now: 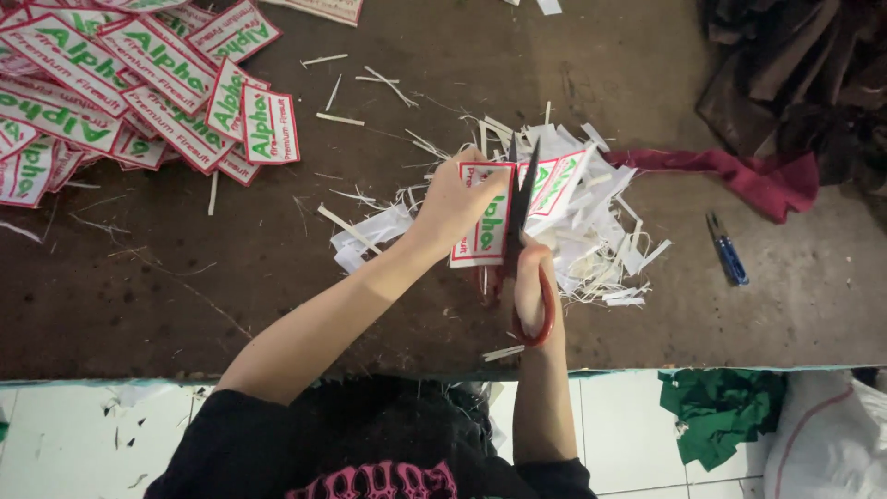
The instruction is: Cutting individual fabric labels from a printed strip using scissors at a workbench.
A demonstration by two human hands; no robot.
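My left hand [459, 199] pinches a white fabric label with a red border and green lettering [487, 233], holding it upright over the dark brown table [277, 277]. My right hand [533, 282] grips red-handled scissors [520, 217] whose dark blades run up along the label's right edge. Under both hands lies a heap of white fabric trimmings [591, 231] with another uncut label strip [559, 180] on top.
A pile of cut labels [120, 83] covers the table's far left. A dark red cloth strip [739, 176] and small blue thread snips [727, 248] lie to the right. Dark fabric [795, 65] sits at the far right corner. Green cloth [721, 411] lies on the tiled floor.
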